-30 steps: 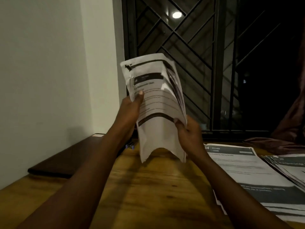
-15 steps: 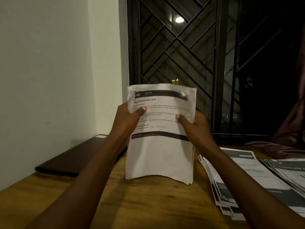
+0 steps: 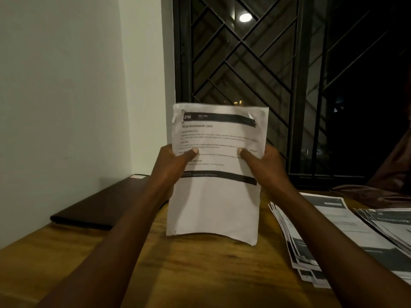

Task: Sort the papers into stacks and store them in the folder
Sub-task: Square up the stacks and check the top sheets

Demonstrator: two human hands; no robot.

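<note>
Papers [image 3: 215,196] no longer fanned as a second ago, now squared and upright over the table [image 3: 178,274]. Pinched at both side edges by left hand [image 3: 175,165] and right hand [image 3: 264,167], thumbs flat on front sheet, fingers hidden behind.

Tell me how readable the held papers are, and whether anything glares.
Head view: dim, warm light; on the held papers the heading reads, the small print blurs. Head view: a lamp reflection glares in the window, clear of the papers.
</note>
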